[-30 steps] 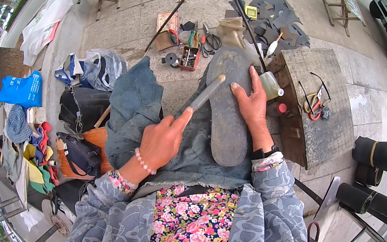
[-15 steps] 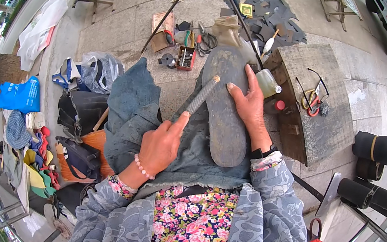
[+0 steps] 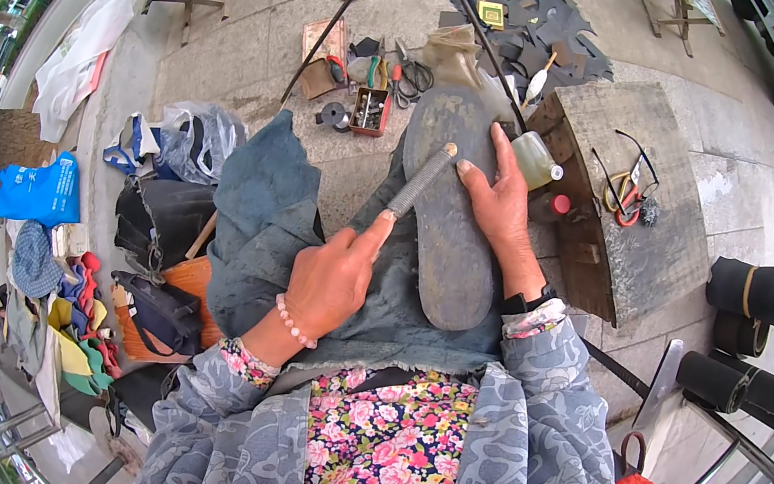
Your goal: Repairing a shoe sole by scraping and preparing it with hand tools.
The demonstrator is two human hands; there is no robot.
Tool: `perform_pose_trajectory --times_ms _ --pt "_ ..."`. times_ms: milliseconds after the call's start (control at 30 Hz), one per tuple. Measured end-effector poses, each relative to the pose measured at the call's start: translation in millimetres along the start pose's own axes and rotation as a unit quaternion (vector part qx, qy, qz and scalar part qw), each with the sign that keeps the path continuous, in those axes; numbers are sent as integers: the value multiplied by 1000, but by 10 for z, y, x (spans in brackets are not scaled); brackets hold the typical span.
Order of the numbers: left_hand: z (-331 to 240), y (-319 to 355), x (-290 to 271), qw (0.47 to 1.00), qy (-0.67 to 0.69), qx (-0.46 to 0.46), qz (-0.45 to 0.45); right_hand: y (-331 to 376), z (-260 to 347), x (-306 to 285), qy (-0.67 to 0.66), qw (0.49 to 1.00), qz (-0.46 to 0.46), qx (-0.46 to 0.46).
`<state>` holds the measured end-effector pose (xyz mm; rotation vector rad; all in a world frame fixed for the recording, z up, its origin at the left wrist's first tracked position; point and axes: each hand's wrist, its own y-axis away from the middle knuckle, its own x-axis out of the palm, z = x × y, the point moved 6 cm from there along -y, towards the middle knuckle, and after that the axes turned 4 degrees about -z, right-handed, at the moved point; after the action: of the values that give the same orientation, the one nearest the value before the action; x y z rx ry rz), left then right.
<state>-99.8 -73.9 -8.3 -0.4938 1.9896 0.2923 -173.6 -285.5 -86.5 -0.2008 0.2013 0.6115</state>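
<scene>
A worn grey shoe sole [image 3: 454, 253] lies on the blue-grey cloth [image 3: 269, 188] over my lap, its toe end pointing away from me. My right hand [image 3: 501, 212] grips its right edge, with the thumb on top and the other fingers partly hidden beneath. In my left hand [image 3: 330, 279] is a rough, round grey rasp [image 3: 419, 183] with a pale tip, my index finger stretched along it. The rasp slants across the upper part of the sole, its tip close to my right thumb. Its handle end is hidden in my fist.
To the right stands a wooden box [image 3: 645, 182] with glasses and scissors on top, a bottle [image 3: 533, 161] beside it. Ahead are a red tin [image 3: 370, 112] of small metal parts, hand tools and dark scraps [image 3: 541, 38]. Bags [image 3: 41, 187] sit left, black rolls [image 3: 753, 293] right.
My left hand has pushed the rasp forward and to the right over the sole. My right hand keeps its hold, and the sole has barely shifted.
</scene>
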Motion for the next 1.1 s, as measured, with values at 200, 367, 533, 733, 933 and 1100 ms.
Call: perform_pose_trajectory --times_ms 200,367,533,733,933,1100 --pt "21 -352 51 996 -8 42 -73 -30 -38 48 12 1000 17 10" --pt "13 -450 64 992 -33 73 -97 -4 25 30 6 999 11 32" --pt "-11 85 6 998 -25 39 -53 -9 73 -9 14 999 20 43" --pt "31 -285 -16 998 -26 16 -48 -29 29 30 17 999 17 31" --pt "50 -534 -3 996 -50 36 -65 10 34 39 36 999 11 24" --pt "5 12 -36 998 -49 19 -17 -10 8 0 29 1000 2 5"
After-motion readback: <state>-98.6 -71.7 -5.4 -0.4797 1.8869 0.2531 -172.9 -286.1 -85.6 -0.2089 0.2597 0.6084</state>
